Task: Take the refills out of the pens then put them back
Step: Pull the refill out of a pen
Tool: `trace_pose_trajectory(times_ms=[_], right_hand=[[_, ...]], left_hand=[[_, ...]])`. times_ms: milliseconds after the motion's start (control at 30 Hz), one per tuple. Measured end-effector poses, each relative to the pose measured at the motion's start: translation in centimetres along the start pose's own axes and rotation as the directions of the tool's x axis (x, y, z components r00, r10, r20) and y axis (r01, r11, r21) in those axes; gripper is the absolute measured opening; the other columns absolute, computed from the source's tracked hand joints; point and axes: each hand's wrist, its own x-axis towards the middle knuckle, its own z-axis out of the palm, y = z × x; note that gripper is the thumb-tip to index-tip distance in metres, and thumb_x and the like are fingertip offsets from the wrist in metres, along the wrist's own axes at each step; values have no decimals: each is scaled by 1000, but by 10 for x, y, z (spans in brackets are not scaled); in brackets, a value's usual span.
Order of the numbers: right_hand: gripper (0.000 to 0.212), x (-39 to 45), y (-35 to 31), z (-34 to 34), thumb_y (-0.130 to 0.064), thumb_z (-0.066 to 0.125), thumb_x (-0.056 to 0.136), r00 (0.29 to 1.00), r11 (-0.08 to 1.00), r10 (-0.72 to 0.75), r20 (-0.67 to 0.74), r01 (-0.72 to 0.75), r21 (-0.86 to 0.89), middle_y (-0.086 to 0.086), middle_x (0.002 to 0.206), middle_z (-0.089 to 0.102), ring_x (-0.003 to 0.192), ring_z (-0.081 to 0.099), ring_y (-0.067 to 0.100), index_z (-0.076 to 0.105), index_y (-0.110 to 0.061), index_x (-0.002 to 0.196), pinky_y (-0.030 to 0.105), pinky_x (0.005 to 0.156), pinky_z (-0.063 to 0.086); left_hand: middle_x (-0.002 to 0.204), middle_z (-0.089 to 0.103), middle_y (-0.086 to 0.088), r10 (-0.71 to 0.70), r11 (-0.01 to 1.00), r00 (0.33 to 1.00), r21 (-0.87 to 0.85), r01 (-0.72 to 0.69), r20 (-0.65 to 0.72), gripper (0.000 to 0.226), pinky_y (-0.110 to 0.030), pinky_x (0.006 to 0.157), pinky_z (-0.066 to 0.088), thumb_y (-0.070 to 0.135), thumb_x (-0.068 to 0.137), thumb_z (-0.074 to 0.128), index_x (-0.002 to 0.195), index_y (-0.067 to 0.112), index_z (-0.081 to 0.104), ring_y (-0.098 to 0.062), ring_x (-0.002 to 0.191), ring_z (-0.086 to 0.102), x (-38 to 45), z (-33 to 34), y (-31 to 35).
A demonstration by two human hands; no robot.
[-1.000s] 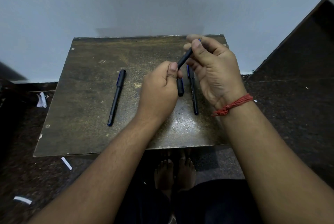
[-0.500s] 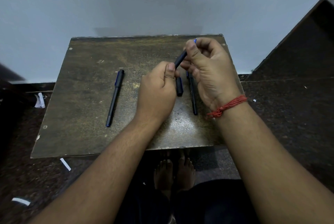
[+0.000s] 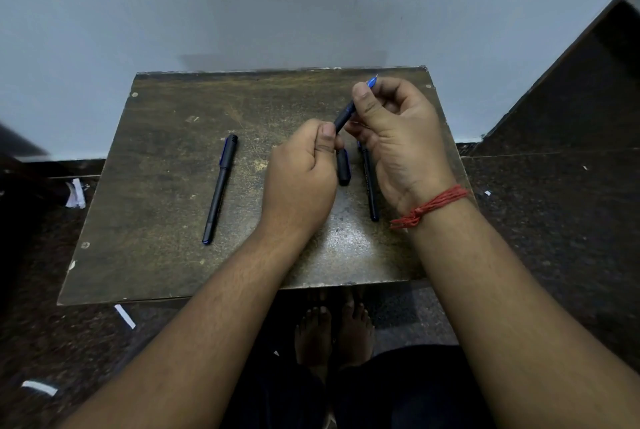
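Pen (image 3: 344,115) sits mid-air between both hands, above the bench (image 3: 166,193): our left hand (image 3: 301,179) pinches its rear end, right hand (image 3: 398,137) grips near the blue tip (image 3: 371,82). We judge refill removal underway; next needs twisting or pulling the tip section free. Cap (image 3: 343,168) and two pens (image 3: 220,187) lie on the bench.

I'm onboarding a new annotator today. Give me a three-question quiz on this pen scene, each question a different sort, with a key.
1. True or false: both hands hold the same pen.
2. Which wrist wears the red thread? A) left B) right
3. Fill in: the capped pen lies on the table to the ____ of the left hand.

Key: 1 true, the left hand and right hand grip its two ends, blue tip showing; 2 B; 3 left.
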Motion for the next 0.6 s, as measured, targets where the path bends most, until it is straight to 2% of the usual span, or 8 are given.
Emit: trace_pose_trajectory(times_ms=[67, 133, 233, 333, 433, 500, 600], right_hand=[[10, 0, -1, -1, -4, 66, 93, 1000, 1000, 4, 10, -4, 8, 2, 80, 70, 80, 67, 17, 60, -10, 98, 32, 75, 55], [17, -1, -3, -2, 0, 59, 95, 999, 999, 18, 48, -20, 37, 10, 93, 76, 94, 71, 25, 56, -9, 109, 38, 84, 57], [25, -1, -4, -2, -1, 56, 96, 997, 993, 48, 56, -54, 108, 17, 106, 75, 108, 70, 32, 50, -9, 119, 43, 93, 55], [25, 0, -1, 1, -12, 69, 89, 999, 997, 29, 16, -30, 75, 10, 97, 71, 94, 71, 25, 55, -10, 109, 35, 81, 57], [12, 0, 1, 2, -5, 70, 90, 1000, 1000, -2, -15, 2, 18, 4, 83, 62, 78, 65, 17, 60, -10, 95, 31, 72, 56], [11, 0, 0, 0, 2, 64, 92, 1000, 1000, 1, 7, -1, 29, 7, 83, 66, 81, 67, 20, 62, -6, 99, 33, 74, 57], [21, -2, -3, -2, 6, 54, 96, 998, 996, 36, 53, -40, 83, 15, 95, 74, 95, 71, 30, 61, -2, 113, 37, 82, 59]], left_hand=[[55, 45, 12, -9, 1000, 1000, 15, 9, 5, 33, -15, 48, 28, 28, 107, 42, 85, 15, 63, -1, 52, 46, 0, 1, -1], [56, 46, 12, -18, 1000, 1000, 20, 18, 7, 32, -16, 48, 28, 29, 107, 42, 85, 17, 62, 0, 53, 47, 0, 1, -2], [60, 49, 11, -3, 1000, 1000, 23, 3, 12, 32, -16, 48, 29, 27, 107, 42, 84, 16, 62, 0, 55, 47, -1, 1, 0], [58, 46, 11, 3, 1000, 1000, 21, -3, 8, 33, -16, 48, 28, 26, 107, 42, 86, 12, 62, -1, 54, 46, -1, 1, 0], [59, 47, 10, 1, 1000, 1000, 27, -2, 8, 34, -19, 49, 29, 28, 107, 41, 87, 11, 62, -2, 54, 46, -1, 1, 0], [58, 46, 10, -6, 1000, 1000, 20, 6, 3, 34, -19, 49, 29, 28, 107, 41, 87, 11, 62, -3, 53, 45, 0, 1, 0], [57, 43, 11, -23, 1000, 1000, 5, 23, 1, 33, -18, 47, 30, 28, 108, 41, 88, 13, 62, -2, 52, 44, 0, 0, -1]])
